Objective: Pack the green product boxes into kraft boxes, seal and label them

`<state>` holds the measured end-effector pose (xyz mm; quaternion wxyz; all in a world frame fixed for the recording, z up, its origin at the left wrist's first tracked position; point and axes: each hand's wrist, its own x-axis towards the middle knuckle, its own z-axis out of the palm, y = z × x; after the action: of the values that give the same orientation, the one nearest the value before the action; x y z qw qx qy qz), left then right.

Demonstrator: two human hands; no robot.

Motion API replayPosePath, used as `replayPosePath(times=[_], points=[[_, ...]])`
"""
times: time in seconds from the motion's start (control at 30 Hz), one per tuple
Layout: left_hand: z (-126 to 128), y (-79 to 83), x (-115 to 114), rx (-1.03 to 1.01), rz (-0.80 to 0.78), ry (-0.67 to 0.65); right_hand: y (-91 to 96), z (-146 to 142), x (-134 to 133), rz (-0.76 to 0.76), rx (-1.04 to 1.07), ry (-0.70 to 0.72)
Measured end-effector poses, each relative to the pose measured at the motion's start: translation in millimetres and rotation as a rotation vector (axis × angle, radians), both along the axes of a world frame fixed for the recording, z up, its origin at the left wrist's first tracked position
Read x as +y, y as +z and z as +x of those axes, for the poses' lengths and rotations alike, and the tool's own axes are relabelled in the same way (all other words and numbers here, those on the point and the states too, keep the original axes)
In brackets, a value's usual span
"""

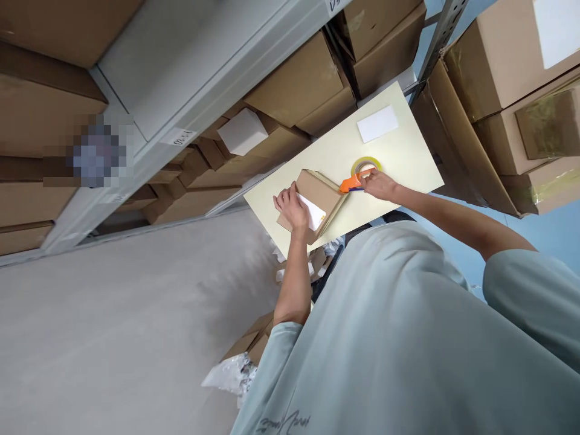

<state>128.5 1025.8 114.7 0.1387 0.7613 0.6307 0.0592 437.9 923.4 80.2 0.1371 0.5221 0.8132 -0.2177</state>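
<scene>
On the pale table [403, 145] lies a brown cardboard box [319, 184] with a white label [310, 211] on its upper face. My left hand [292, 205] rests on this box with fingers spread, partly over the label. An orange tape dispenser [351, 183] with a little blue on its lower side is gripped in my right hand [379, 184]. Its front end meets the right edge of the box. A yellow roll of tape [366, 162] shows right behind the dispenser; whether it is mounted on it I cannot make out.
A white paper [377, 124] lies on the table's far part. Metal shelving [181, 115] with cardboard boxes [294, 84] runs behind the table. More large cartons [493, 121] are stacked at right. Plastic packaging [231, 374] and cardboard lie low by my left side.
</scene>
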Motion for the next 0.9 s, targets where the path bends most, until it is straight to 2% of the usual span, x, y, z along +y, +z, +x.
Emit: replayPosePath(times=[0.1,0.2,0.3,0.37,0.43,0.53,0.7,0.8,0.9], points=[[28.7,-4.2,-6.6,-0.063,-0.060,-0.115,10.3,-33.7,-27.3,-0.043,0.073,0.034],[52.2,-13.1,-31.1,-0.179,-0.070,-0.168,21.1,-76.7,-45.1,-0.077,0.144,0.060],[53.8,-17.6,-58.4,-0.269,-0.058,-0.217,27.4,-103.9,-54.4,-0.102,0.163,0.047],[46.3,-17.2,-70.9,-0.294,-0.081,-0.289,28.6,-107.9,-59.9,-0.089,0.172,0.061],[38.3,-16.1,-77.6,-0.299,-0.116,-0.353,28.2,-102.0,-67.9,-0.069,0.177,0.108],[31.8,-16.6,-79.7,-0.297,-0.137,-0.392,26.0,-77.2,-85.0,-0.061,0.152,0.165],[30.4,-22.4,-78.4,-0.287,-0.099,-0.432,19.7,0.3,-107.2,-0.059,0.047,0.071],[31.2,-25.1,-80.9,-0.275,-0.071,-0.462,19.8,36.8,-97.9,-0.016,-0.030,-0.017],[34.5,-26.8,-86.8,-0.253,-0.070,-0.505,25.2,38.0,-68.3,0.027,-0.032,-0.108]])
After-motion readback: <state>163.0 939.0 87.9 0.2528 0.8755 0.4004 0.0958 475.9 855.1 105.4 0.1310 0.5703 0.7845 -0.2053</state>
